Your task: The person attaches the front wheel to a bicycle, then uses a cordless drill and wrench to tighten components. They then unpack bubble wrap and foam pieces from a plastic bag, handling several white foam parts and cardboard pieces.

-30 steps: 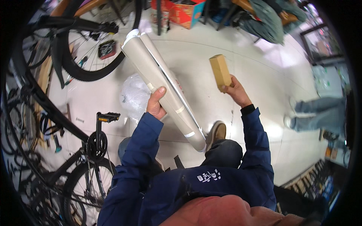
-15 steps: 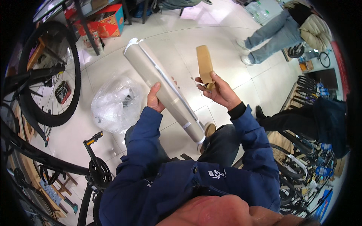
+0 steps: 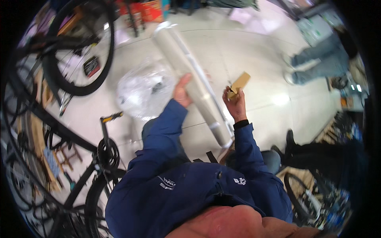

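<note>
My left hand (image 3: pixel 183 91) is closed round a long grey-beige roll of sheet material (image 3: pixel 194 87) with white ends. The roll slants from upper left down toward my knees, and some of my left fingers are hidden behind it. To its right, my right hand (image 3: pixel 236 104) grips a small brown cardboard box (image 3: pixel 240 82). The box tilts to the upper right, and its lower end looks open near my fingertips. Motion blurs both hands slightly. Left of the roll, a heap of clear plastic wrap (image 3: pixel 145 89) lies on the tiled floor.
A black bicycle with a large wheel (image 3: pixel 83 47) and pedal (image 3: pixel 112 117) stands at my left. One person in jeans (image 3: pixel 321 65) stands at the far right; another's dark trousers (image 3: pixel 307 154) are nearer. Bicycle parts crowd the right side. A red box (image 3: pixel 149 11) stands at the back.
My view has swung, so the surroundings sit further right and up. The cardboard box has come down closer to me and tipped to the right. My left hand still holds the roll.
</note>
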